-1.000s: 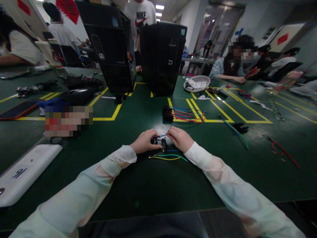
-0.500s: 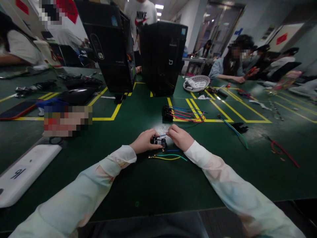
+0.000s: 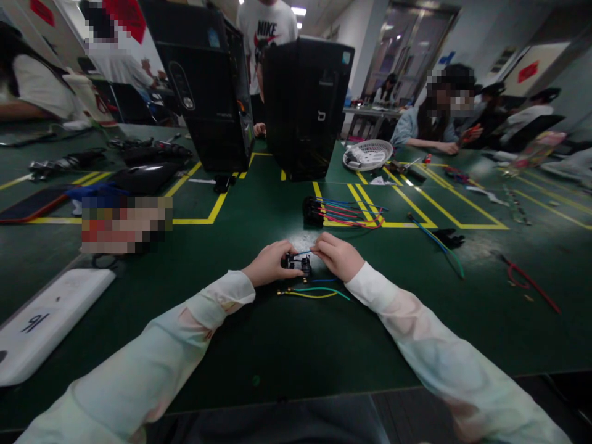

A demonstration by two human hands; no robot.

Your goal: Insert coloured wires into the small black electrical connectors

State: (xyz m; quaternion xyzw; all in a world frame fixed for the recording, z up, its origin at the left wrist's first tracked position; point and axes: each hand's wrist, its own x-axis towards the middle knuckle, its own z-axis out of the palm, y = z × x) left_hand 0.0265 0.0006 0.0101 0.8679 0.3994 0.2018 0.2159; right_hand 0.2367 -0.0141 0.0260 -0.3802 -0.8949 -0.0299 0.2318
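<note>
My left hand [image 3: 272, 263] is closed around a small black plastic connector housing [image 3: 298, 264], fingers on its far side and thumb at its near edge. My right hand [image 3: 338, 254] pinches a blue wire [image 3: 304, 251], whose left end reaches the top of the housing; whether it sits inside cannot be made out. Just below the hands, a green wire [image 3: 324, 289] and a yellow wire [image 3: 317, 296] with brass-coloured terminals lie on the green table. A short blue wire [image 3: 324, 280] lies beside them, close under my right hand.
Beyond my hands lies a black connector block [image 3: 313, 211] with several coloured wires. Two black computer cases [image 3: 210, 92] stand at the back. A white basket [image 3: 367, 154] is behind right, a red wire [image 3: 531, 287] far right, and a white numbered case [image 3: 55, 320] at left. Co-workers sit around.
Both hands keep nearly the same place and grip. My right hand has shifted very slightly to the right, and the view has moved a little.
</note>
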